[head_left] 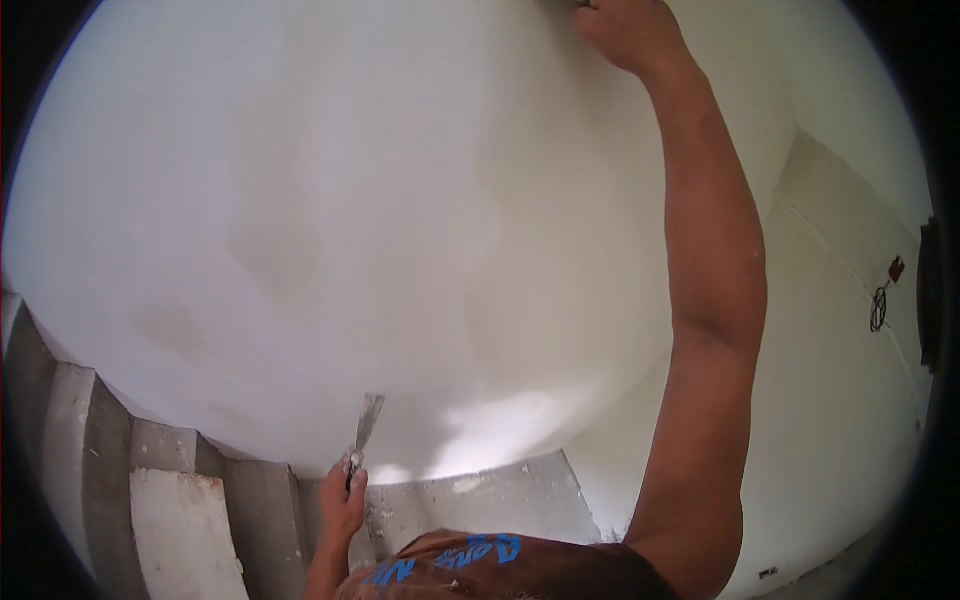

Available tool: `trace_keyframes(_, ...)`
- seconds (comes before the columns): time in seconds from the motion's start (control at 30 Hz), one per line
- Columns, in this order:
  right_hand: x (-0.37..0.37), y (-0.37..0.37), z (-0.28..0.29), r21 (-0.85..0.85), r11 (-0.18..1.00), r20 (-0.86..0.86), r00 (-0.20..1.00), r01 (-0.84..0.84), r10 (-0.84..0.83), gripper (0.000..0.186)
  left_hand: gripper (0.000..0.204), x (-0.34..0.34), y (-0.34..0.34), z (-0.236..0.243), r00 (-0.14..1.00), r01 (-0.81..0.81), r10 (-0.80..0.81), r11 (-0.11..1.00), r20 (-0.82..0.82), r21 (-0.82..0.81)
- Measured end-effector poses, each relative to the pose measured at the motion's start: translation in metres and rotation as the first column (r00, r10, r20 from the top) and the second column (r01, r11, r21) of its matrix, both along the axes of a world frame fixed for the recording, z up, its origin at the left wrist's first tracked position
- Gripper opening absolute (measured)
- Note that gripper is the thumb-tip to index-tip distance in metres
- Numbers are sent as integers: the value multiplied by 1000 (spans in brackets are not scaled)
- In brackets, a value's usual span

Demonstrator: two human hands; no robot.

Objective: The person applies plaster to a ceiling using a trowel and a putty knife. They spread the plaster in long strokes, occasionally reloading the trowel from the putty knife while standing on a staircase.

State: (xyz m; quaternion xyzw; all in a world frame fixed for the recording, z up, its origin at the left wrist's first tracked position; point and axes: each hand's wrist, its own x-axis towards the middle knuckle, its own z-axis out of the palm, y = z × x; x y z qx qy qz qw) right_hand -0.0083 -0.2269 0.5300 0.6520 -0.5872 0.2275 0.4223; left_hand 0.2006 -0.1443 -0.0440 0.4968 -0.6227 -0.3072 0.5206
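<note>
My left hand (341, 505) is low in the head view, closed round the handle of a putty knife (370, 415) whose broad metal blade points upward. My right arm stretches high up along the white wall (390, 200). At the top edge, my right hand (632, 35) is closed on something dark that the frame mostly cuts off, so its kind does not show. A dark shadow falls on the wall beside that hand. Damp-looking, darker patches (275, 245) mark the wall's surface, and bright light strikes its lower part.
Bare concrete steps (265, 500) climb along the wall's base toward the left. A pale board (185, 530) leans on them. On the wall at right hangs a coiled black cable (879, 310) beneath a reddish box (896, 269). A small socket opening (768, 573) sits low at right.
</note>
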Motion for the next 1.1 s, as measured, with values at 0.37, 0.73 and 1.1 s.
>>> trace_keyframes(0.37, -17, -19, -348, -19, 954, -286, 916, -298, 281, 41, 45, -7, 4, 41, 985, 169, -172, 974, -2, -153)
trace_keyframes(0.73, -36, 48, -301, 109, 108, 830, 150, -988, 537, 47, 30, -4, 3, 79, 396, 575, -168, 812, -903, 101)
trace_keyframes(1.1, -52, 14, -309, 412, 209, 463, 402, -887, 790, 49, 38, 0, 19, 96, 232, 707, -343, 702, -910, -85)
